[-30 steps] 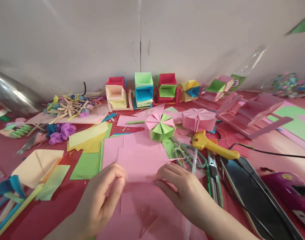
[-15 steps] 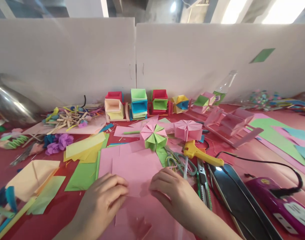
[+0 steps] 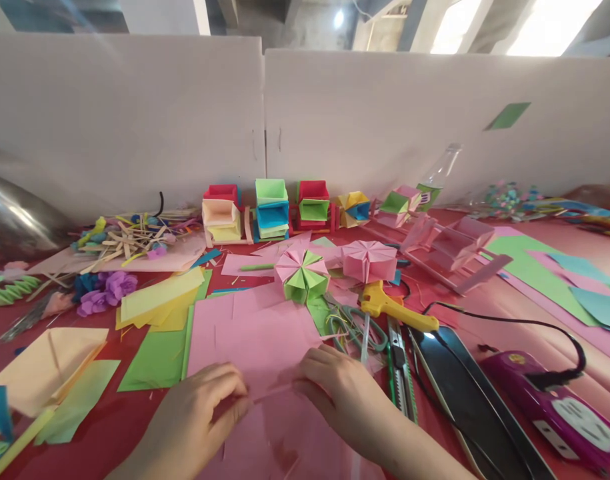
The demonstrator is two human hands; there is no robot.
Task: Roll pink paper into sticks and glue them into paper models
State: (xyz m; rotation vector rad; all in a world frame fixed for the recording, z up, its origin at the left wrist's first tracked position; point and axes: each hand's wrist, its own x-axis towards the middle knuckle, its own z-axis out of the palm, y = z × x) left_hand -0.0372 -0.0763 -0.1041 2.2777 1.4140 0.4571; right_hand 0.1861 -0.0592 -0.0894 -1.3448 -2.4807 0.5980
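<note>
A pink paper sheet [image 3: 265, 347] lies on the red table [image 3: 135, 407] right in front of me. My left hand [image 3: 195, 417] has its fingers curled and pinches the sheet's near edge. My right hand [image 3: 335, 393] pinches the same edge from the right, its fingertips almost touching the left hand's. The near edge is slightly lifted between them. More pink paper [image 3: 285, 447] lies under my hands.
Scissors [image 3: 355, 330], a yellow glue gun [image 3: 389, 307], a utility knife [image 3: 399, 373] and a purple power strip [image 3: 559, 413] lie at the right. Folded paper wheels [image 3: 302, 273] and coloured paper boxes [image 3: 272, 207] stand behind. Green and yellow sheets [image 3: 159, 333] lie at the left.
The view has tilted up and shifted a little. Both hands have drawn closer together on the pink sheet's near edge, which is now slightly raised.
</note>
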